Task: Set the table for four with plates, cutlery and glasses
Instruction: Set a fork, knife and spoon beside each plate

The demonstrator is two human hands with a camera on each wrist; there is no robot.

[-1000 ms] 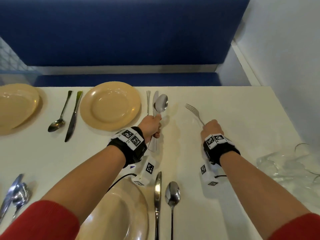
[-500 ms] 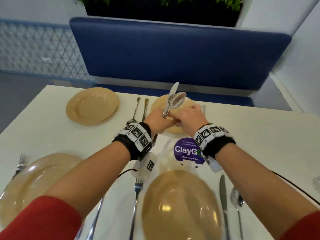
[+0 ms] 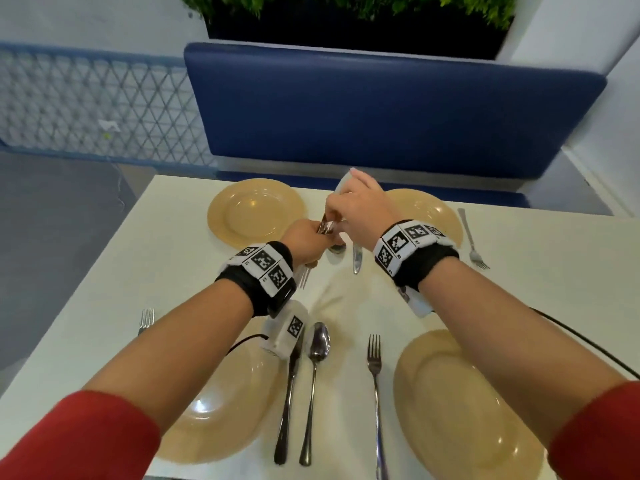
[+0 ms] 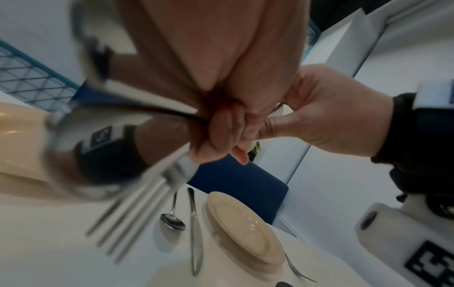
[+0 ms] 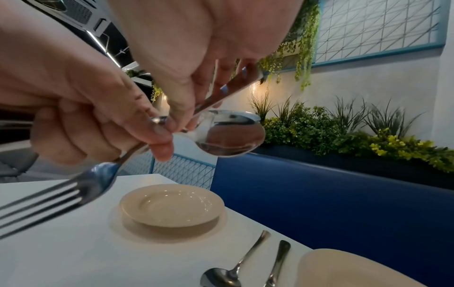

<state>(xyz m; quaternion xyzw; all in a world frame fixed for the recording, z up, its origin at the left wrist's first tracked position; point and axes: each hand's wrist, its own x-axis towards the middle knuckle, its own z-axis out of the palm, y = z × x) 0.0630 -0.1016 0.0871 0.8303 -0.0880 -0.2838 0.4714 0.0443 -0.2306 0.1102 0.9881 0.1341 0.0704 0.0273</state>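
Both hands meet above the table between the two far plates. My left hand (image 3: 306, 237) grips a fork (image 3: 304, 278) by its handle, tines hanging toward me; they blur past at the lower left in the right wrist view (image 5: 49, 200). My right hand (image 3: 353, 206) reaches over the left fist and pinches a spoon (image 5: 230, 134) and a knife (image 5: 236, 87). The knife tip (image 3: 343, 183) pokes out beyond the right fingers. The far left plate (image 3: 256, 213) lies just left of the hands, with no cutlery to its left.
The far right plate (image 3: 429, 213) has a spoon (image 3: 337, 249) and knife (image 3: 356, 258) on its left and a fork (image 3: 472, 240) on its right. Two near plates (image 3: 221, 410) (image 3: 464, 417) have a knife (image 3: 289, 393), spoon (image 3: 315, 372) and forks (image 3: 375, 368) (image 3: 145, 320) beside them. A blue bench (image 3: 381, 109) stands behind.
My right hand left a fork by the far right plate and joined the left. Both hands moved left between the far plates, and the right hand now holds the spoon and knife.
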